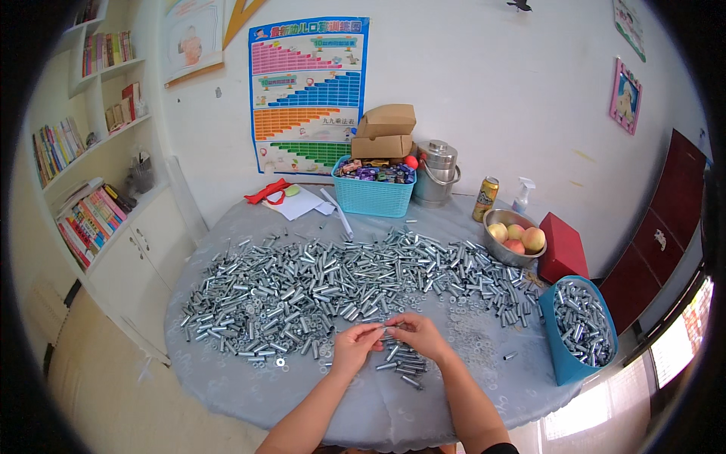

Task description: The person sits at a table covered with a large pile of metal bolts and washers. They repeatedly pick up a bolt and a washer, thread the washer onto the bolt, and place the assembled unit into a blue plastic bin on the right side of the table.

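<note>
My left hand and my right hand meet at the fingertips over the near middle of the table. Both are closed in a pinch. Whatever small piece sits between them is too small to make out. Just beneath, a small group of silvery metal tubes lies on the grey tablecloth. Beyond my hands spreads a wide, loose heap of similar metal tubes. Flat washers lie at the heap's near edge, and many small, thin rings are scattered right of my right hand.
A blue bin of metal tubes stands at the right edge of the table. Behind it are a red box, a steel bowl of fruit and a can. A turquoise basket and metal pail stand at the back.
</note>
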`<state>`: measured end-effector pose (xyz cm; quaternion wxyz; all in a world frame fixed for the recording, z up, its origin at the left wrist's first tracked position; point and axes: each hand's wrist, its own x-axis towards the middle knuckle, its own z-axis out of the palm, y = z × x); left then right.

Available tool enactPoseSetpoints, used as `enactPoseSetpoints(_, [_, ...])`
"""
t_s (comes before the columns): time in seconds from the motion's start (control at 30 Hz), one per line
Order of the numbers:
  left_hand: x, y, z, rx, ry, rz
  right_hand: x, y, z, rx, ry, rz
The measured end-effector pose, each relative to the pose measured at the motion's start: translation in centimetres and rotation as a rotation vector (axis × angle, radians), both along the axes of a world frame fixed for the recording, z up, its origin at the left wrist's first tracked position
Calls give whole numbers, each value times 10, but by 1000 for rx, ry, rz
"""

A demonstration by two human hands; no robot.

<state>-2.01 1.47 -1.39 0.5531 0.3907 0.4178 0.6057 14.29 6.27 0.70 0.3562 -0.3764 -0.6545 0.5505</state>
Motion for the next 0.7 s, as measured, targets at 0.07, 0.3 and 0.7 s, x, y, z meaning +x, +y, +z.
enactPoseSetpoints(0.07, [-7,4,10,-26,77,136,4,0,-1,-24,-5,1])
enactPoseSetpoints(0.3, [-61,18,-3,56,203,582,0,-12,8,153,-220,164])
enactPoseSetpoints(0.7, [-20,7,7,287,1309,405,11,6,1,199,-241,-219])
